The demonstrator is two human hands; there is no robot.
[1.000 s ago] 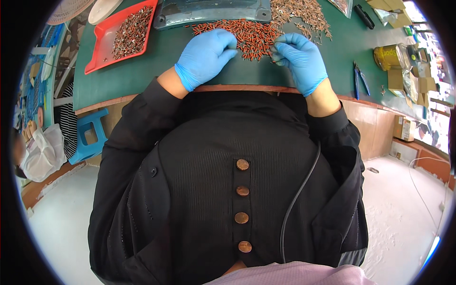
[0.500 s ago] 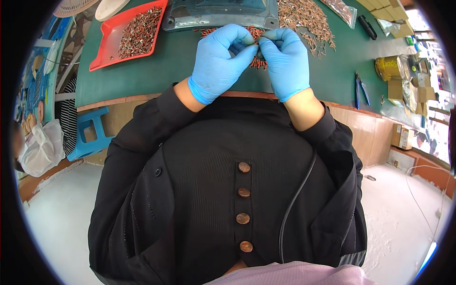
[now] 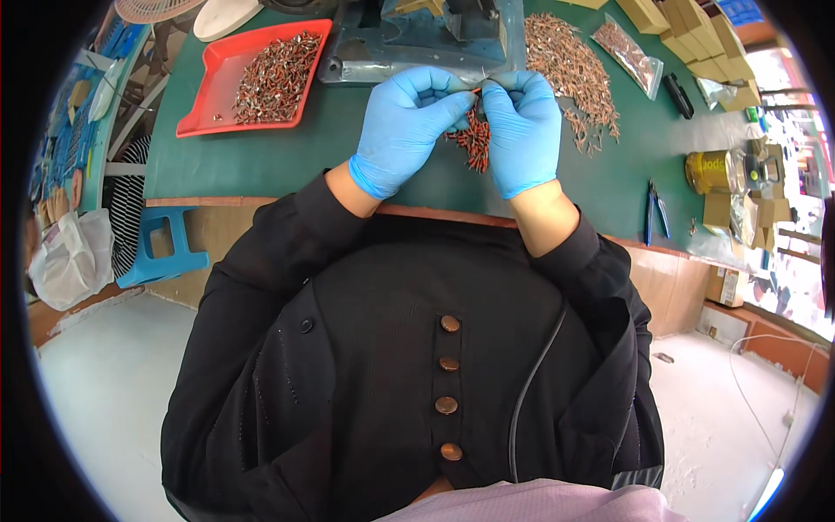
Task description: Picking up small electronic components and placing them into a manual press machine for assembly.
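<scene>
Both of my hands wear blue gloves and meet over the green bench mat (image 3: 287,157). My left hand (image 3: 409,122) and my right hand (image 3: 522,126) pinch one small dark part (image 3: 481,87) between their fingertips, just in front of a grey machine base (image 3: 409,52). Under the hands lies a heap of small red-and-copper parts (image 3: 474,143). The part between my fingers is mostly hidden by the gloves.
A red tray (image 3: 252,78) with several small parts sits at the left. More copper parts (image 3: 565,65) lie spread to the right, beside a clear bag (image 3: 626,52). Pliers (image 3: 654,209), a yellow tin (image 3: 713,170) and cardboard boxes (image 3: 687,26) stand further right. A blue stool (image 3: 161,252) is below the bench.
My hands were apart on the heap of parts, then came together and lifted toward the machine base. They now hold a small part between them.
</scene>
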